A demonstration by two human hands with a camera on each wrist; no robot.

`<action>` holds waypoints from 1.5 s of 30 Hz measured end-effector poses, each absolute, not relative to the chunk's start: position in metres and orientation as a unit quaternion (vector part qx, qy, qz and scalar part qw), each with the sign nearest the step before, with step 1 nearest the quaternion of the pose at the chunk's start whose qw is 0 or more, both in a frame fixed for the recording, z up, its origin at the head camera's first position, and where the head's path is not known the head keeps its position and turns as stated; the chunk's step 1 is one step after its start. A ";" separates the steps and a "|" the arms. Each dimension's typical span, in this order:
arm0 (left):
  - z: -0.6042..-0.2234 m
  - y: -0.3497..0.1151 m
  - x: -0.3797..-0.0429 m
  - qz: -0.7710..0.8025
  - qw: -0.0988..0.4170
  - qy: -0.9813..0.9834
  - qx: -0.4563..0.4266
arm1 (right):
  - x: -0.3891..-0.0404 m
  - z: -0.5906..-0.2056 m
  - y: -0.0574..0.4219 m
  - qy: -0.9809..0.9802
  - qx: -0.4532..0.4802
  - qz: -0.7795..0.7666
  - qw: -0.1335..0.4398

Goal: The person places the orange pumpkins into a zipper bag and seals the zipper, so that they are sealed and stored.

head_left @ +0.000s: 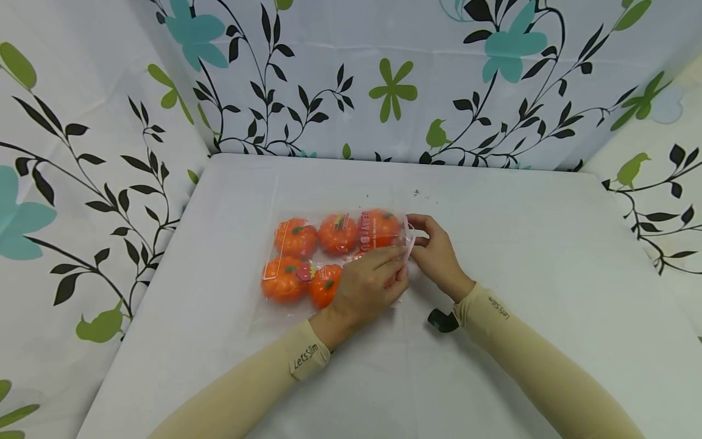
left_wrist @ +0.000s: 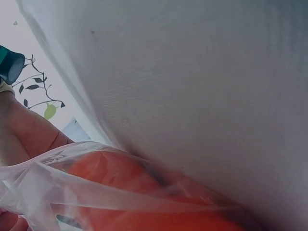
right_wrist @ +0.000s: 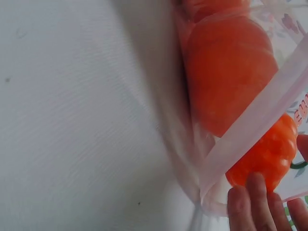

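Note:
A clear plastic bag (head_left: 285, 305) with red print lies flat on the white table (head_left: 521, 244). It holds several orange pumpkin-shaped toys (head_left: 296, 238). Both hands meet at the bag's right end. My left hand (head_left: 397, 262) lies over the bag's lower right corner and pinches its edge. My right hand (head_left: 415, 235) pinches the bag's pale edge strip (right_wrist: 255, 125) from the right side. In the right wrist view, fingertips (right_wrist: 255, 197) touch an orange toy (right_wrist: 269, 154) through the plastic. The left wrist view shows crumpled plastic (left_wrist: 53, 192) over an orange toy (left_wrist: 120, 175).
Floral curtains (head_left: 384, 79) wall the table on the left, back and right. A black wrist camera (head_left: 441, 320) sits under the right wrist. Bare white tabletop surrounds the bag on all sides.

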State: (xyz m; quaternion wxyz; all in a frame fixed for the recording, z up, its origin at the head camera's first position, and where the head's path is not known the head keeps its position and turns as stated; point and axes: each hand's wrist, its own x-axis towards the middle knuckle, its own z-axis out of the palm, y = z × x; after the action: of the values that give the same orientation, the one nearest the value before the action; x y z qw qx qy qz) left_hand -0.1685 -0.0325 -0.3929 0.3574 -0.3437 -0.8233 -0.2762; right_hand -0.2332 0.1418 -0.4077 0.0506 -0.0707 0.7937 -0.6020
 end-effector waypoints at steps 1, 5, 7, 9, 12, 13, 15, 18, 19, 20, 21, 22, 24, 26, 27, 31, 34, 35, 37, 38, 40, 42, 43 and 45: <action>-0.393 -0.032 -0.169 -0.276 0.360 -0.821 -0.346 | -0.233 -0.408 0.142 0.790 -0.073 -0.606 0.050; -0.394 -0.033 -0.171 -0.281 0.362 -0.816 -0.354 | -0.231 -0.408 0.143 0.777 -0.088 -0.620 0.068; -0.395 -0.033 -0.172 -0.285 0.362 -0.813 -0.356 | -0.230 -0.409 0.144 0.772 -0.101 -0.622 0.084; -0.395 -0.034 -0.172 -0.290 0.358 -0.813 -0.357 | -0.229 -0.410 0.146 0.768 -0.116 -0.622 0.102; -0.396 -0.035 -0.172 -0.294 0.355 -0.811 -0.360 | -0.228 -0.410 0.148 0.769 -0.132 -0.615 0.113; -0.397 -0.035 -0.173 -0.294 0.355 -0.811 -0.361 | -0.227 -0.409 0.149 0.773 -0.134 -0.610 0.109; -0.398 -0.035 -0.173 -0.292 0.355 -0.810 -0.364 | -0.226 -0.409 0.152 0.780 -0.128 -0.605 0.095; -0.398 -0.036 -0.173 -0.286 0.356 -0.811 -0.365 | -0.225 -0.409 0.156 0.788 -0.111 -0.601 0.076; -0.398 -0.036 -0.173 -0.282 0.356 -0.813 -0.365 | -0.225 -0.409 0.157 0.790 -0.106 -0.600 0.073; -0.398 -0.037 -0.172 -0.281 0.355 -0.814 -0.364 | -0.225 -0.409 0.158 0.790 -0.101 -0.600 0.073; -0.398 -0.037 -0.171 -0.278 0.352 -0.816 -0.364 | -0.225 -0.409 0.158 0.790 -0.098 -0.600 0.077; -0.398 -0.037 -0.171 -0.275 0.351 -0.818 -0.363 | -0.225 -0.409 0.158 0.790 -0.097 -0.600 0.081; -0.397 -0.038 -0.169 -0.265 0.348 -0.823 -0.363 | -0.225 -0.409 0.158 0.790 -0.094 -0.598 0.092; -0.397 -0.038 -0.168 -0.258 0.345 -0.827 -0.362 | -0.225 -0.409 0.156 0.789 -0.094 -0.599 0.102; -0.396 -0.038 -0.167 -0.254 0.344 -0.828 -0.362 | -0.225 -0.409 0.155 0.788 -0.095 -0.599 0.105; -0.396 -0.038 -0.166 -0.256 0.337 -0.831 -0.361 | -0.225 -0.410 0.152 0.794 -0.097 -0.591 0.106; -0.396 -0.037 -0.166 -0.266 0.333 -0.830 -0.360 | -0.224 -0.411 0.150 0.797 -0.098 -0.587 0.101; -0.396 -0.037 -0.166 -0.269 0.334 -0.829 -0.360 | -0.224 -0.411 0.149 0.796 -0.098 -0.588 0.101; -0.396 -0.037 -0.166 -0.272 0.336 -0.827 -0.360 | -0.224 -0.412 0.149 0.793 -0.102 -0.592 0.100; -0.396 -0.036 -0.166 -0.274 0.337 -0.826 -0.359 | -0.224 -0.413 0.148 0.791 -0.104 -0.594 0.099; -0.396 -0.036 -0.166 -0.275 0.340 -0.824 -0.359 | -0.224 -0.414 0.147 0.790 -0.109 -0.596 0.097; -0.397 -0.035 -0.166 -0.277 0.343 -0.823 -0.358 | -0.224 -0.416 0.146 0.791 -0.121 -0.592 0.092; -0.397 -0.034 -0.167 -0.280 0.343 -0.822 -0.358 | -0.224 -0.416 0.146 0.792 -0.129 -0.590 0.089; -0.397 -0.034 -0.167 -0.286 0.340 -0.821 -0.359 | -0.223 -0.416 0.145 0.792 -0.146 -0.586 0.083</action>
State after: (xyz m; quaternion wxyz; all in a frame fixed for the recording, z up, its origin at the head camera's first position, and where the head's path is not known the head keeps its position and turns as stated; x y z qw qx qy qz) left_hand -0.1667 -0.0337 -0.3968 0.3395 -0.3589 -0.8209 -0.2864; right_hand -0.2232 0.1450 -0.4163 0.0830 -0.1461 0.7924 -0.5864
